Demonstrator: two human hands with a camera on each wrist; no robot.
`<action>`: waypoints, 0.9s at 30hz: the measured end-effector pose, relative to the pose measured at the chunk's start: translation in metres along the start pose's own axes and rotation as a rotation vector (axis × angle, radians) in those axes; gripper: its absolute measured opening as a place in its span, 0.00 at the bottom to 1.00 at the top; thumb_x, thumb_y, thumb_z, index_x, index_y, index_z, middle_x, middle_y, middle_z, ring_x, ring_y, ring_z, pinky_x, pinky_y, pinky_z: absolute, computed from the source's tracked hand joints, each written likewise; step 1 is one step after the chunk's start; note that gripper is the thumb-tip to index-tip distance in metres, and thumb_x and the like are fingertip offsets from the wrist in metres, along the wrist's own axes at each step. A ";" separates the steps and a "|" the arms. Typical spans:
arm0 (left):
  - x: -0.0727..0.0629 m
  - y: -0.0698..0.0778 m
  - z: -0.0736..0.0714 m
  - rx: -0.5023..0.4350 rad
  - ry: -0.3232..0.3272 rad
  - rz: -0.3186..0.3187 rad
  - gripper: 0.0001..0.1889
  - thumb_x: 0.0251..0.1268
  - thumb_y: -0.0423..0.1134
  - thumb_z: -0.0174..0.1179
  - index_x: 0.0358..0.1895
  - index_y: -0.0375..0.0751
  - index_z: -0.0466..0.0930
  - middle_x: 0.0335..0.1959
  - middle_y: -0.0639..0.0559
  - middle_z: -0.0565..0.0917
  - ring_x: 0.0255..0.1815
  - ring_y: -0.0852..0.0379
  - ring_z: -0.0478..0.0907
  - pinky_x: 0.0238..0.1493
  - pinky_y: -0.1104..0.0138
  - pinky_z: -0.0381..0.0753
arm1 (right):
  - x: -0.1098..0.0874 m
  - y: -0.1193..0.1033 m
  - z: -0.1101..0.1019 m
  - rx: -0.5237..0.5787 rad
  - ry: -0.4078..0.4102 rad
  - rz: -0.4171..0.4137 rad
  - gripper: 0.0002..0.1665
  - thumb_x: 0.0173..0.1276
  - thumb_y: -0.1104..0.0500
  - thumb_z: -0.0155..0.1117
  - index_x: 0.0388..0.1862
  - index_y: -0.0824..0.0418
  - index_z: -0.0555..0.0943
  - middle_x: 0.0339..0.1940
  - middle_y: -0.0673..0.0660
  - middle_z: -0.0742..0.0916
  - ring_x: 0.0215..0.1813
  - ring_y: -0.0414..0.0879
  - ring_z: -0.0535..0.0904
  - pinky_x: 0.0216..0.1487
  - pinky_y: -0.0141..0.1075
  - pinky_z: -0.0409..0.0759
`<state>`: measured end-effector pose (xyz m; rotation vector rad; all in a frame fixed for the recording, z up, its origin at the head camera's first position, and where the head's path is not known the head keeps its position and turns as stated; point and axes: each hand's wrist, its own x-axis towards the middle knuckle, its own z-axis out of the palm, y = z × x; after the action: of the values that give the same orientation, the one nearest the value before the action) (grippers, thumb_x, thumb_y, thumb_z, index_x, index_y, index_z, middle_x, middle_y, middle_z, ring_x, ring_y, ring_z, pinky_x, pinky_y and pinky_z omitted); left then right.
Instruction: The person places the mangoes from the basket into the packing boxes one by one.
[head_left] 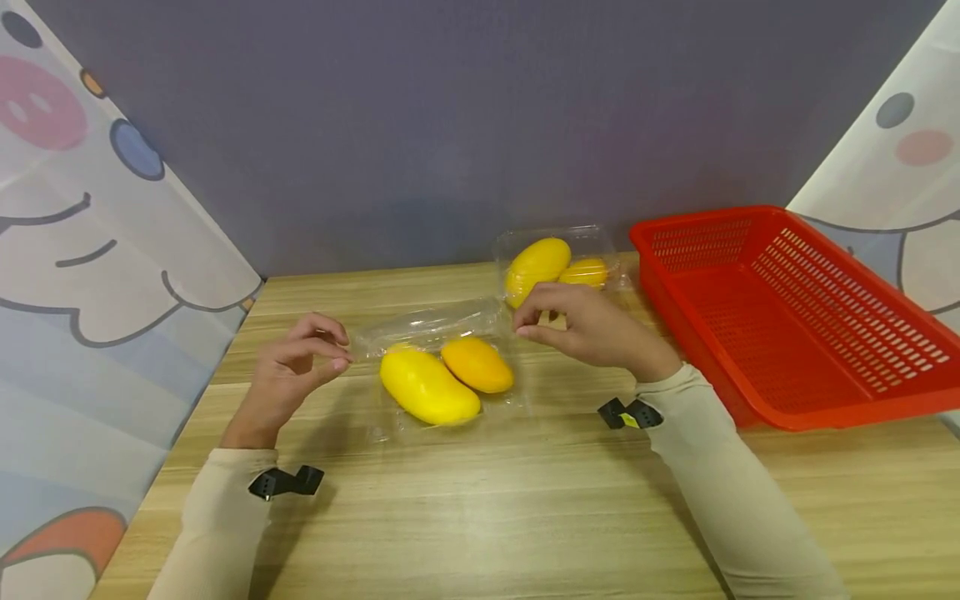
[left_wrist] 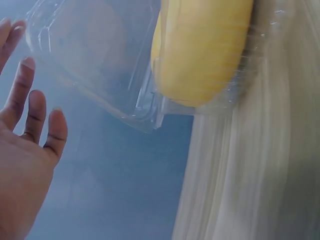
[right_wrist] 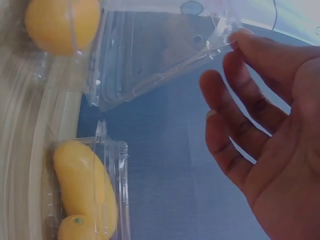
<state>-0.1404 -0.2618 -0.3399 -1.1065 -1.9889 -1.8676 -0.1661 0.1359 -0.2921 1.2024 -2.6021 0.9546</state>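
A clear plastic clamshell box (head_left: 442, 317) stands in front of me with its lid raised. In its base lie a large yellow mango (head_left: 427, 387) and a smaller, more orange one (head_left: 478, 365). My left hand (head_left: 288, 367) pinches the lid's left corner between thumb and forefinger, its other fingers spread in the left wrist view. At the opposite corner, the thumb and forefinger of my right hand (head_left: 588, 325) pinch the lid (right_wrist: 150, 65). The remaining right fingers curve loosely below it.
Behind my right hand, a second clear box (head_left: 592, 236) holds a long yellow fruit (right_wrist: 82, 180) and a smaller one with a green spot (right_wrist: 77, 227). A red slotted basket (head_left: 720, 358) stands to the right. A grey panel (head_left: 450, 133) rises along the table's back edge.
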 end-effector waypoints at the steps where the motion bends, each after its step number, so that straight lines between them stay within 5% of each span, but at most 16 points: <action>1: 0.000 -0.001 -0.001 0.009 -0.016 -0.012 0.12 0.56 0.12 0.58 0.36 0.27 0.86 0.47 0.44 0.77 0.53 0.50 0.70 0.58 0.66 0.72 | 0.000 0.001 0.000 -0.009 -0.016 0.009 0.03 0.67 0.55 0.69 0.39 0.49 0.85 0.38 0.43 0.85 0.39 0.38 0.76 0.39 0.37 0.79; 13: -0.006 -0.014 -0.005 0.164 -0.168 -0.261 0.12 0.53 0.17 0.66 0.34 0.38 0.84 0.43 0.46 0.72 0.51 0.55 0.68 0.61 0.71 0.66 | 0.000 0.017 0.008 -0.019 -0.142 0.037 0.03 0.64 0.58 0.72 0.37 0.53 0.86 0.36 0.44 0.85 0.41 0.39 0.79 0.46 0.40 0.81; 22: -0.016 -0.023 -0.003 0.225 -0.316 -0.328 0.13 0.54 0.25 0.71 0.38 0.45 0.83 0.39 0.49 0.76 0.46 0.56 0.72 0.54 0.70 0.72 | -0.003 0.025 0.020 -0.054 -0.247 0.045 0.03 0.64 0.55 0.72 0.36 0.51 0.86 0.35 0.43 0.84 0.42 0.41 0.80 0.48 0.38 0.81; 27: -0.023 -0.023 0.001 0.247 -0.277 -0.345 0.12 0.55 0.26 0.71 0.40 0.44 0.81 0.39 0.50 0.78 0.45 0.56 0.74 0.48 0.70 0.76 | -0.005 0.024 0.027 -0.027 -0.285 0.092 0.03 0.65 0.56 0.71 0.38 0.49 0.85 0.36 0.44 0.85 0.42 0.42 0.81 0.50 0.45 0.83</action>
<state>-0.1385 -0.2678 -0.3723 -1.0503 -2.6283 -1.6144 -0.1761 0.1351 -0.3277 1.3088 -2.9017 0.8119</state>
